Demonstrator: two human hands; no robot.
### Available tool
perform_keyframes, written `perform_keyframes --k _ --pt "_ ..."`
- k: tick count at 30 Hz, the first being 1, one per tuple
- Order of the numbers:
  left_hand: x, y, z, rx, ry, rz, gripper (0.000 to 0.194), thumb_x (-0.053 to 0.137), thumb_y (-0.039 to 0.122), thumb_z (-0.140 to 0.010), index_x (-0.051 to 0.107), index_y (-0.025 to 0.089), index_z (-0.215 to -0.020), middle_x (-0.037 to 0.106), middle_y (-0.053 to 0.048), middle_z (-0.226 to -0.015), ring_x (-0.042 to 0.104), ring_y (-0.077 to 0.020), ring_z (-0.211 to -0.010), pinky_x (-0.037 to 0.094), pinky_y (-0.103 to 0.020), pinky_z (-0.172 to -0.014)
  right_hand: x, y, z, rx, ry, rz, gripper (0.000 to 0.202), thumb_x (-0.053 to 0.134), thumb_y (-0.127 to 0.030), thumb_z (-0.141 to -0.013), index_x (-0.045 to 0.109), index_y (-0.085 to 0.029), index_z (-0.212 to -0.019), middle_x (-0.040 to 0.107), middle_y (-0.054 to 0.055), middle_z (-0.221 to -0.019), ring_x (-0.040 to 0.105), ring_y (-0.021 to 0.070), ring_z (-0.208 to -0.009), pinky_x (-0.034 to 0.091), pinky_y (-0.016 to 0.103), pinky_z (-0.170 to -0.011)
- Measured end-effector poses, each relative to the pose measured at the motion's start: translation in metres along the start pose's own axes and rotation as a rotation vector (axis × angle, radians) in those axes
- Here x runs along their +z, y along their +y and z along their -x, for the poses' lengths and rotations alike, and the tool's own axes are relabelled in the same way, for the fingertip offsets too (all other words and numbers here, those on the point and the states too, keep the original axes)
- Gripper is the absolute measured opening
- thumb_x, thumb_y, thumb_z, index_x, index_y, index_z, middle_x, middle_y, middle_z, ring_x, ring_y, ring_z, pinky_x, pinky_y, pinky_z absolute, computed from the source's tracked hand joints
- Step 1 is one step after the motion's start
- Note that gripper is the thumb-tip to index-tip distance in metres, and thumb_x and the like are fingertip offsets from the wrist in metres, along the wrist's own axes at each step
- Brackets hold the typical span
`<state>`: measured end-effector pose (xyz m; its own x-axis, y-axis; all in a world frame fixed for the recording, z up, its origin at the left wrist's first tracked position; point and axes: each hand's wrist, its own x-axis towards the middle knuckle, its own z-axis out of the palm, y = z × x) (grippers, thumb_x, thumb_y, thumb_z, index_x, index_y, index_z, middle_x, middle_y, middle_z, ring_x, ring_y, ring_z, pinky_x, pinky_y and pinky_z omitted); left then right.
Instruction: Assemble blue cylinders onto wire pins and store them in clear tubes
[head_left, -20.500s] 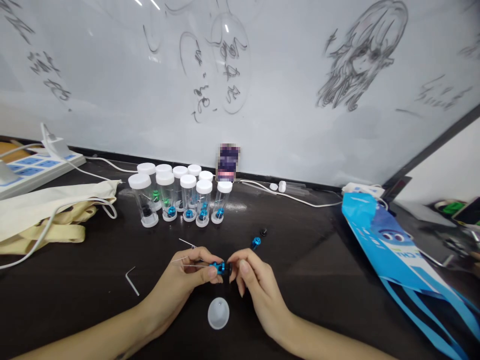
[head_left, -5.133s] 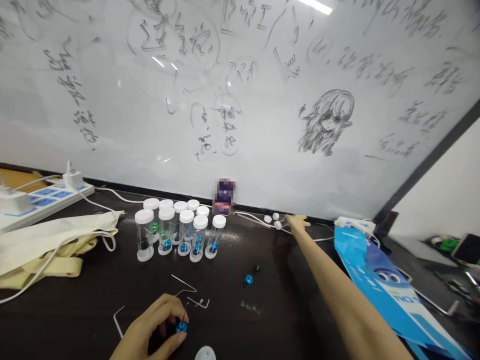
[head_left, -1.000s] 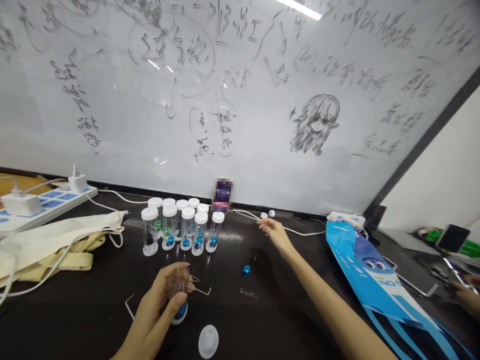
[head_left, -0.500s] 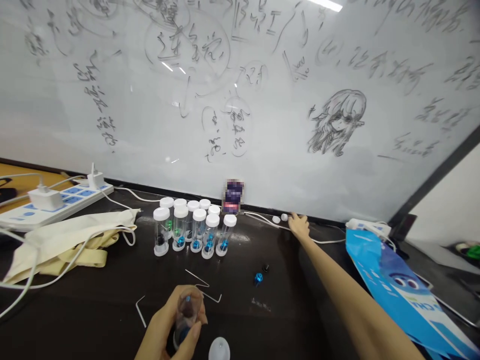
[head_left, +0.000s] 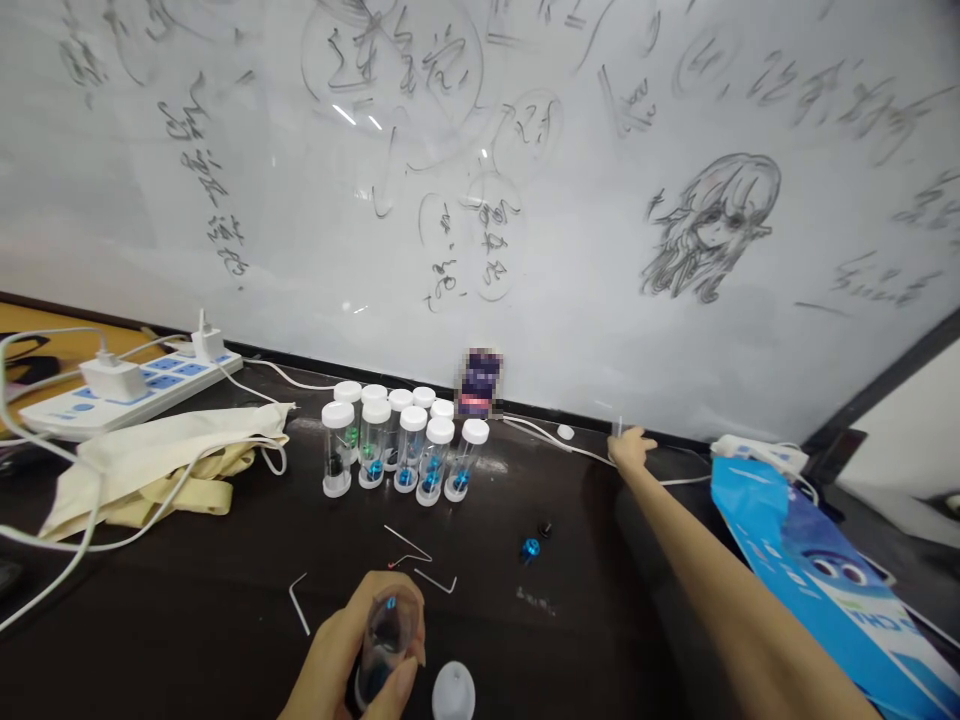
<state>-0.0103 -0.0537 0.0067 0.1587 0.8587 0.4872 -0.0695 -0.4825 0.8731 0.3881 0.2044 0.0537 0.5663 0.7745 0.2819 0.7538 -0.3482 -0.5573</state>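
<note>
My left hand [head_left: 367, 640] is wrapped round a clear plastic tube [head_left: 391, 625], whose uncapped mouth faces up towards me. Something blue shows in it, but I cannot make out its shape. A white cap [head_left: 454, 690] lies just to the right of that hand. Far off at the foot of the whiteboard, my right hand [head_left: 632, 450] is closed on a small clear piece [head_left: 618, 427] standing up at its left side; most of it is hidden. Left of it lies a small white piece [head_left: 565, 432]. A blue screw-like part [head_left: 530, 548] and a black one [head_left: 546, 529] lie mid-table.
Several white-capped tubes [head_left: 412, 450] stand grouped at the back. Hex keys [head_left: 439, 581] lie before them. A phone [head_left: 480, 383] leans on the whiteboard [head_left: 570, 300]. Left are a cream cloth bag [head_left: 165, 445] and a power strip [head_left: 172, 375]; right, a blue packet [head_left: 810, 570].
My right hand has closed on the small clear piece near the board, which now stands upright beside it. The view has shifted slightly. My left hand keeps its hold on the tube.
</note>
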Motion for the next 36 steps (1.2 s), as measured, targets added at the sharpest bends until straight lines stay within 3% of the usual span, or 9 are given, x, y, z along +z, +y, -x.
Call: perform_keyframes --k 5,9,12,16,20,23,25,29,36 --pt "0.001 0.002 0.000 0.028 0.041 -0.008 0.021 0.048 0.044 -0.093 0.056 0.024 -0.094 0.055 -0.002 -0.077 0.053 -0.0166 -0.068 0.040 -0.027 -0.059 -0.005 -0.024 0.049 -0.183 -0.157 -0.439 0.030 0.058 -0.029 -0.095 0.056 -0.016 -0.123 0.059 0.009 -0.122 0.063 0.0234 -0.101 0.054 0.043 -0.084" --pt "0.001 0.005 -0.001 0.006 0.034 0.007 0.021 0.048 0.043 -0.093 0.056 0.024 -0.093 0.054 -0.003 -0.078 0.053 -0.0171 -0.070 0.040 -0.027 -0.059 0.014 -0.049 0.113 -0.424 -0.444 -0.710 0.041 0.068 -0.029 -0.087 0.048 -0.024 -0.123 0.060 0.007 -0.121 0.063 0.0229 -0.106 0.054 0.039 -0.086" --pt "0.000 0.006 -0.002 -0.008 0.017 -0.002 0.020 0.048 0.042 -0.094 0.056 0.024 -0.091 0.052 -0.002 -0.077 0.052 -0.0161 -0.068 0.039 -0.026 -0.059 0.034 -0.062 0.149 -0.519 -0.636 -0.769 0.040 0.074 -0.031 -0.076 0.050 -0.025 -0.108 0.062 0.003 -0.109 0.065 0.0229 -0.102 0.054 0.037 -0.084" --pt "0.000 0.005 -0.003 -0.017 0.020 -0.010 0.020 0.048 0.043 -0.094 0.055 0.024 -0.090 0.052 -0.001 -0.076 0.051 -0.0157 -0.068 0.039 -0.026 -0.060 0.049 -0.068 0.159 -0.563 -0.771 -0.718 0.035 0.073 -0.028 -0.074 0.052 -0.022 -0.101 0.061 0.002 -0.100 0.065 0.0208 -0.094 0.053 0.037 -0.083" --pt "0.001 0.000 -0.001 -0.015 0.037 0.004 0.022 0.048 0.043 -0.094 0.055 0.023 -0.091 0.051 -0.001 -0.077 0.052 -0.0157 -0.067 0.039 -0.026 -0.058 0.035 -0.059 0.133 -0.559 -0.839 -0.549 0.052 0.081 -0.017 -0.067 0.056 -0.020 -0.113 0.066 0.003 -0.101 0.065 0.0210 -0.096 0.053 0.036 -0.085" --pt "0.000 -0.002 -0.001 -0.020 0.021 0.017 0.022 0.047 0.044 -0.094 0.055 0.023 -0.091 0.051 -0.002 -0.077 0.052 -0.0160 -0.067 0.040 -0.026 -0.058 0.016 -0.050 0.096 -0.519 -0.797 -0.391 0.035 0.075 -0.020 -0.081 0.061 -0.017 -0.113 0.066 0.006 -0.108 0.065 0.0219 -0.098 0.055 0.039 -0.084" --pt "-0.001 -0.002 -0.002 -0.021 0.004 0.019 0.023 0.048 0.044 -0.094 0.055 0.022 -0.090 0.052 -0.002 -0.078 0.053 -0.0169 -0.069 0.040 -0.027 -0.059 0.011 -0.045 0.069 -0.459 -0.665 -0.292 0.025 0.060 -0.027 -0.094 0.060 -0.015 -0.116 0.062 0.008 -0.116 0.064 0.0223 -0.099 0.054 0.042 -0.084" --pt "-0.002 -0.002 -0.002 -0.023 -0.004 0.017 0.022 0.048 0.043 -0.094 0.055 0.022 -0.091 0.052 -0.002 -0.079 0.053 -0.0166 -0.070 0.041 -0.026 -0.060 0.022 -0.043 0.029 -0.308 -0.366 -0.132 0.029 0.058 -0.029 -0.096 0.056 -0.017 -0.122 0.059 0.009 -0.123 0.062 0.0231 -0.102 0.054 0.043 -0.085" --pt "-0.001 -0.003 -0.001 -0.002 -0.006 0.004 0.021 0.048 0.042 -0.094 0.054 0.022 -0.094 0.052 -0.001 -0.077 0.052 -0.0157 -0.068 0.040 -0.027 -0.060 0.037 -0.041 0.027 -0.270 -0.223 -0.115 0.029 0.058 -0.029 -0.095 0.057 -0.016 -0.121 0.059 0.009 -0.122 0.063 0.0229 -0.101 0.054 0.042 -0.085"
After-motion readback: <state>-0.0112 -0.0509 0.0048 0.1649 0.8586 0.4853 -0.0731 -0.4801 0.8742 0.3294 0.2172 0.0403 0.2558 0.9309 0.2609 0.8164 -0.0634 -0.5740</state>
